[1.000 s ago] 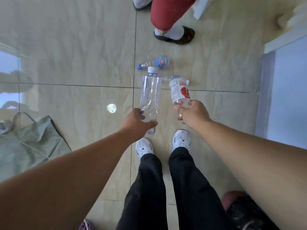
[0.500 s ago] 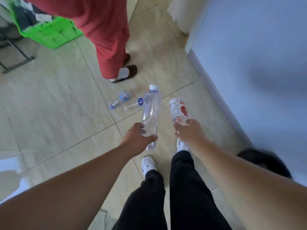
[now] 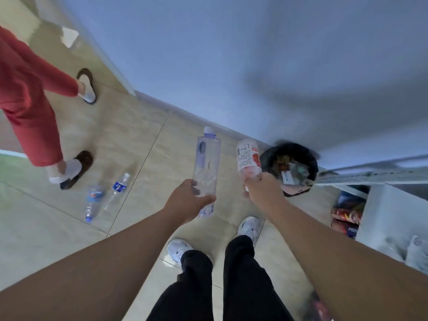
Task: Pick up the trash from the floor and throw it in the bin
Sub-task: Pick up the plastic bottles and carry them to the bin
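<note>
My left hand grips a tall clear plastic bottle with a pale cap, held upright in front of me. My right hand grips a smaller bottle with a white and red label, just left of the bin. The round black-lined bin stands on the floor against the wall and holds assorted rubbish. Two crushed clear bottles with blue labels lie on the tiled floor to my left.
A person in red trousers and brown slippers stands at the left. A blue-grey wall runs behind the bin. A white shelf unit with packets fills the right side. My own feet in white shoes are below.
My view has swung to the right, bringing the bin and shelf into sight. Both hands still hold their bottles, and the right one is now close to the bin.
</note>
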The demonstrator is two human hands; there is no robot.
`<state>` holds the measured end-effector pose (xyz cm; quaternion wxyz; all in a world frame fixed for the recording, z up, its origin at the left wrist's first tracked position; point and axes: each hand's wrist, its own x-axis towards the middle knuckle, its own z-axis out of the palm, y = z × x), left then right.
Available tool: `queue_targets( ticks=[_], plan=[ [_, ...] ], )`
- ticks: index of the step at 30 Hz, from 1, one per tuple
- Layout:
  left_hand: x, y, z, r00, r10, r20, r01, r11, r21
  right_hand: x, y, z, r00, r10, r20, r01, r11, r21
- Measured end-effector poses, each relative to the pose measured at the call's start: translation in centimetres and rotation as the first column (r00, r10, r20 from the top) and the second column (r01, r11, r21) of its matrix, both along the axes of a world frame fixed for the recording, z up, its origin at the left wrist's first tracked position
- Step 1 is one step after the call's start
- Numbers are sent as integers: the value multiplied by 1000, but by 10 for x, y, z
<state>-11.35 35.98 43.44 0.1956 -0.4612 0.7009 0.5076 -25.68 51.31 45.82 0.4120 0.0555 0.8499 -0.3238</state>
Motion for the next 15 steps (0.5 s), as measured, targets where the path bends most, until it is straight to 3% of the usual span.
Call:
queue_targets(
  ticks=[8, 15],
  plan=[
    [-90, 91, -35, 968, -221, 114, 213, 974, 83, -67, 121, -41, 964, -259, 59, 257, 966, 33],
    [-153, 142, -72, 892, -409, 194, 393, 912, 119, -94, 183, -93, 923, -366, 120, 347, 926, 151]
  ],
)
